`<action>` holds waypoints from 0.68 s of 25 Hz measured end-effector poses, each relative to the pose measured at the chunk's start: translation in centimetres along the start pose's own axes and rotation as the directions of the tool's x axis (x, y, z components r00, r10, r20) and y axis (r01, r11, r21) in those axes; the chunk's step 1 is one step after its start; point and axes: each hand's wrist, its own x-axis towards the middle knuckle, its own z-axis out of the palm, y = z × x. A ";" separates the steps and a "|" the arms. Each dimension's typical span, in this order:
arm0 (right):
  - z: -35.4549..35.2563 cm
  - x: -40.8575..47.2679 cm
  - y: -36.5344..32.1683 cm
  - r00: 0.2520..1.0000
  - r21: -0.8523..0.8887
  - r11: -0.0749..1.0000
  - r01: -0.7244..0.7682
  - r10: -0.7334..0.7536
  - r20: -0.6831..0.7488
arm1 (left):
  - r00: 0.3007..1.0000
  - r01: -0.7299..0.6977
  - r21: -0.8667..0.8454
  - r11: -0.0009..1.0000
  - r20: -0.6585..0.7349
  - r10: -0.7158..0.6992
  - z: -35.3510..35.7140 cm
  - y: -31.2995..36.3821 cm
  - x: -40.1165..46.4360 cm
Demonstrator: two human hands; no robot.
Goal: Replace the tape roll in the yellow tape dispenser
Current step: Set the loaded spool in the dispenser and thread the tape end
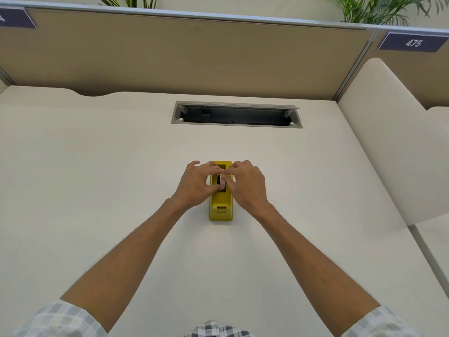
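Note:
The yellow tape dispenser (221, 205) stands on the white desk (97, 178), its cutter end toward me. My left hand (196, 183) is on its left side and my right hand (245, 183) on its right. The fingers of both hands meet over the open well in the dispenser's top. Between the fingertips, a small whitish tape roll (221, 183) sits in the well, mostly hidden. I cannot tell which hand grips it.
A long cable slot (237, 115) is cut into the desk behind the dispenser. A tan partition (194, 57) closes the back, and a white side panel (393, 142) rises on the right. Plants show above the partition.

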 end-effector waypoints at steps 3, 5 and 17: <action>0.2 0.4 -0.1 0.999 -0.104 0.994 0.041 -0.041 -0.006 | 1.000 -0.002 0.031 1.000 0.008 0.002 0.0 0.0 0.0; 0.4 0.5 -0.2 0.997 -0.192 0.978 0.080 -0.081 0.005 | 1.000 -0.005 0.045 0.999 0.008 0.005 0.0 0.1 0.0; 0.6 -0.5 -0.6 0.999 -0.113 0.993 0.034 -0.038 -0.026 | 1.000 -0.017 0.049 0.999 0.011 0.016 -0.2 0.3 -0.1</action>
